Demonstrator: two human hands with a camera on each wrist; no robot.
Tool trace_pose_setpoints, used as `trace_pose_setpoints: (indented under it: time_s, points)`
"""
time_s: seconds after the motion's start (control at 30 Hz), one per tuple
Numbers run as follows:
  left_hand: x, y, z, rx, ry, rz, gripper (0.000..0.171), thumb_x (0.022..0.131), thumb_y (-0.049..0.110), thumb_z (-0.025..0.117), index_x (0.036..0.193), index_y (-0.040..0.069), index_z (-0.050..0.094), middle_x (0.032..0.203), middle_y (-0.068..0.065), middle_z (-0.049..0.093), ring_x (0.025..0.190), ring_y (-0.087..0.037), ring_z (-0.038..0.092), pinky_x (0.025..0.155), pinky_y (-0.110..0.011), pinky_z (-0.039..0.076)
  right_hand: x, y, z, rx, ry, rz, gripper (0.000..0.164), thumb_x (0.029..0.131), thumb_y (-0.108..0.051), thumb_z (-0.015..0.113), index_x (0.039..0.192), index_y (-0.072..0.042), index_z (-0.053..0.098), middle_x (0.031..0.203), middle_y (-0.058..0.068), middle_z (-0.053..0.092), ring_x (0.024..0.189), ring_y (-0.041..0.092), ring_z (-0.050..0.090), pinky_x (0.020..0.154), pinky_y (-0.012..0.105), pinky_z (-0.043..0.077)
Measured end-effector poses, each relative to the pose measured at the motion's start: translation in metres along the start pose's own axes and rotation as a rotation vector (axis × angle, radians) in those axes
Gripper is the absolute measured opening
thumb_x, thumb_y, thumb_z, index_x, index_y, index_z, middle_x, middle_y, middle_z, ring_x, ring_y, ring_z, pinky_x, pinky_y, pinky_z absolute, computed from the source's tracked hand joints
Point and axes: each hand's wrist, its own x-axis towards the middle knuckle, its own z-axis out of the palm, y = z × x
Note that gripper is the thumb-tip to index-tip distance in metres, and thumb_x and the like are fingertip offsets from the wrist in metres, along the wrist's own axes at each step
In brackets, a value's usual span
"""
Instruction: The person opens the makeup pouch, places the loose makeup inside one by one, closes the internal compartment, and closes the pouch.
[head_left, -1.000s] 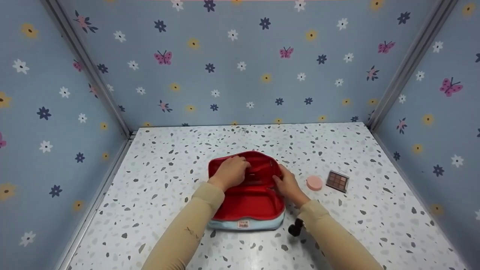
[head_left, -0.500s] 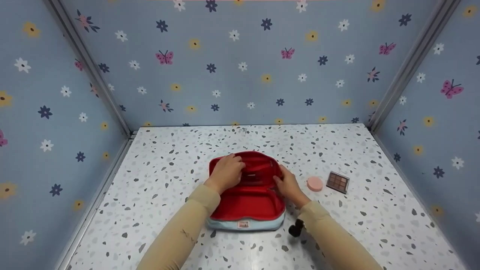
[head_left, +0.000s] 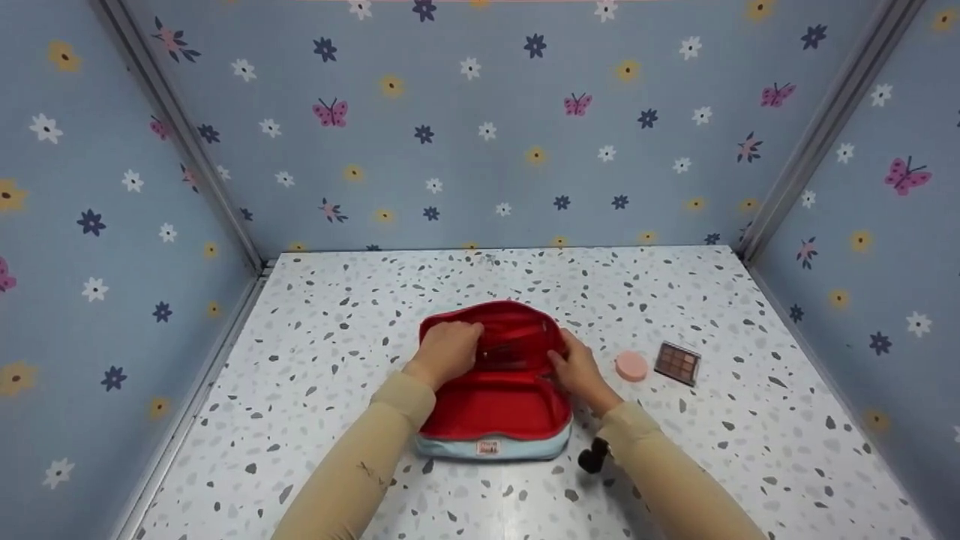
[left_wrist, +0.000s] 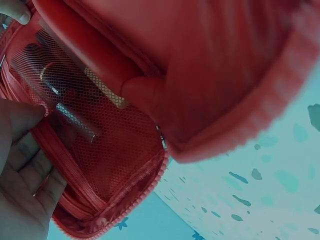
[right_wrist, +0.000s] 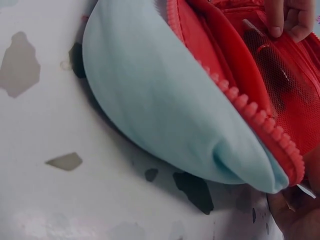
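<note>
A light-blue zip pouch (head_left: 496,411) with red lining lies open, its lid raised at the back. My left hand (head_left: 448,352) is at the lid's mesh pocket (left_wrist: 117,160); the thumb and fingers pinch the pocket's zippered edge in the left wrist view. Behind the mesh lie slim makeup items, among them a dark tube (left_wrist: 45,75) with a gold ring and a gold-patterned stick (left_wrist: 105,89). My right hand (head_left: 581,371) grips the lid's right side, its thumb on the inside and its fingers behind. The lower red compartment shows only bare lining.
Right of the pouch sit a round pink compact (head_left: 631,366) and an eyeshadow palette (head_left: 678,363). A small black object (head_left: 592,456) lies beside the right sleeve. Flower-patterned panels enclose the speckled table (head_left: 360,300) on the back and sides.
My left hand has drawn a little left and down along the mesh pocket, uncovering more of the items inside. The right hand keeps its hold on the lid.
</note>
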Motion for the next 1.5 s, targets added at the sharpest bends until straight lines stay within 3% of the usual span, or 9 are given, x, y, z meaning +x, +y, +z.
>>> trace_pose_setpoints:
  time_s: [0.2, 0.53, 1.1, 1.27, 1.5]
  points:
    - [-0.004, -0.004, -0.006, -0.097, 0.036, -0.007, 0.003, 0.099, 0.003, 0.067, 0.098, 0.005, 0.069, 0.095, -0.014, 0.076, 0.093, -0.034, 0.074, 0.088, -0.050, 0.063, 0.001, -0.001, 0.000, -0.022, 0.020, -0.041, 0.029, 0.102, 0.008, 0.061, 0.130, 0.002, 0.065, 0.111, 0.022, 0.077, 0.101, 0.031, 0.072, 0.091, 0.047, 0.059]
    - [-0.025, -0.018, -0.021, -0.224, 0.149, -0.033, 0.015, 0.101, 0.006, 0.071, 0.115, 0.002, 0.076, 0.111, -0.014, 0.078, 0.106, -0.031, 0.074, 0.100, -0.048, 0.062, 0.000, -0.003, -0.002, 0.010, -0.018, 0.021, 0.033, 0.105, 0.005, 0.060, 0.136, -0.002, 0.064, 0.118, 0.020, 0.077, 0.104, 0.029, 0.072, 0.095, 0.047, 0.059]
    - [-0.050, -0.047, -0.027, -0.319, 0.257, -0.154, 0.022, 0.099, 0.010, 0.077, 0.119, 0.000, 0.076, 0.115, -0.016, 0.077, 0.107, -0.032, 0.074, 0.097, -0.050, 0.063, -0.001, 0.000, -0.002, 0.003, 0.000, -0.016, 0.031, 0.103, 0.007, 0.061, 0.134, 0.001, 0.065, 0.114, 0.021, 0.077, 0.103, 0.030, 0.072, 0.096, 0.048, 0.058]
    - [-0.060, -0.058, -0.024, -0.338, 0.266, -0.202, 0.023, 0.099, 0.010, 0.079, 0.119, 0.000, 0.075, 0.115, -0.017, 0.076, 0.108, -0.033, 0.073, 0.099, -0.051, 0.062, -0.001, 0.002, -0.001, 0.011, -0.006, -0.014, 0.033, 0.103, 0.007, 0.061, 0.135, 0.000, 0.065, 0.116, 0.020, 0.078, 0.104, 0.028, 0.071, 0.097, 0.048, 0.058]
    - [-0.069, -0.070, -0.018, -0.417, 0.219, -0.298, 0.035, 0.099, 0.017, 0.079, 0.129, 0.000, 0.071, 0.126, -0.018, 0.073, 0.114, -0.035, 0.071, 0.099, -0.053, 0.062, -0.001, 0.002, 0.000, 0.004, 0.004, -0.007, 0.029, 0.103, 0.007, 0.060, 0.130, 0.000, 0.065, 0.110, 0.020, 0.077, 0.098, 0.026, 0.069, 0.093, 0.044, 0.058]
